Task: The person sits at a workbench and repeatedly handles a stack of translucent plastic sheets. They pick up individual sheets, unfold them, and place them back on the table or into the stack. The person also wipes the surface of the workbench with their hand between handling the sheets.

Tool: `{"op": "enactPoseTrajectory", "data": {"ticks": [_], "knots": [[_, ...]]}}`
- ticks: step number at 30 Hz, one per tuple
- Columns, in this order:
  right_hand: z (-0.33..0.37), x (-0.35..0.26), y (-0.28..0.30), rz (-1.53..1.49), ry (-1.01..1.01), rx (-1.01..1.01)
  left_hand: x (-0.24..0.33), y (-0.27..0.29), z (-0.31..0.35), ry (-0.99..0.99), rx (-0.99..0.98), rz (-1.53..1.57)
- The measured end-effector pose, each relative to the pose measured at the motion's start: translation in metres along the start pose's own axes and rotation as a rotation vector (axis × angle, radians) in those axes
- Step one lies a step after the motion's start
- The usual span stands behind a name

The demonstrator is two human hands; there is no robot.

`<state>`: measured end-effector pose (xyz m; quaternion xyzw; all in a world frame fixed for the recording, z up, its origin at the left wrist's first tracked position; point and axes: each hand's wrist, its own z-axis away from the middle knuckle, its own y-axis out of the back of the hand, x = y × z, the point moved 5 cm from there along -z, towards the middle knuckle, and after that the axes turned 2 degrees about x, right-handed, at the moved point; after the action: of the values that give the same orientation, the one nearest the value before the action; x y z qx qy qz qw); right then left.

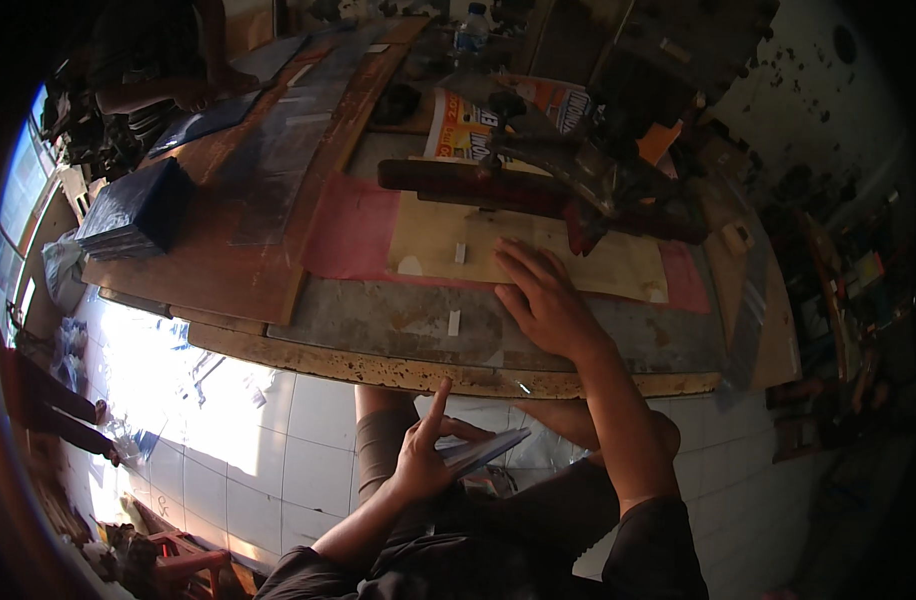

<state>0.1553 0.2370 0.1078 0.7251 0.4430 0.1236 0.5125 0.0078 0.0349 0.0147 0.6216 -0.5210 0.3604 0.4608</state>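
Observation:
My right hand (544, 297) lies flat, fingers spread, on a clear sheet over the worn worktable (408, 372), just in front of a pale cardboard sheet (538, 250) on a red backing. Below the table edge, over my lap, my left hand (425, 452) holds a thin stack of clear plastic sheets (484, 449), index finger pointing up. Behind the cardboard stands a long dark cutting or sealing tool with a red bar (498, 187).
A brown wooden board (228, 230) covers the table's left side, with a dark blue stack (138, 207) on it. Another person's arm (168, 92) works at the far left. A printed package (463, 125) and a bottle (470, 28) sit at the back. White floor tiles lie below.

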Motion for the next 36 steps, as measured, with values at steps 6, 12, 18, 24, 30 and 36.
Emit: {"op": "enactPoseTrajectory", "data": {"ticks": [6, 12, 18, 24, 30, 36], "knots": [[0.0, -0.002, 0.003, 0.017, -0.007, -0.007, 0.0, 0.0, -0.001, -0.005, 0.002, -0.049], [0.002, 0.0, 0.0, 0.029, -0.018, -0.03, 0.001, 0.0, -0.002, 0.014, 0.01, -0.056], [0.003, -0.006, 0.004, 0.009, 0.001, 0.009, 0.005, 0.0, 0.0, -0.027, 0.03, -0.045], [0.004, -0.003, 0.0, -0.001, 0.026, 0.018, 0.014, 0.0, 0.001, -0.103, 0.015, -0.095], [0.006, -0.006, 0.001, 0.022, 0.048, 0.033, 0.021, 0.002, 0.003, -0.046, 0.008, -0.108], [0.041, -0.04, 0.021, -0.196, -0.02, 0.006, 0.037, 0.005, 0.004, -0.023, 0.017, -0.075]]}}
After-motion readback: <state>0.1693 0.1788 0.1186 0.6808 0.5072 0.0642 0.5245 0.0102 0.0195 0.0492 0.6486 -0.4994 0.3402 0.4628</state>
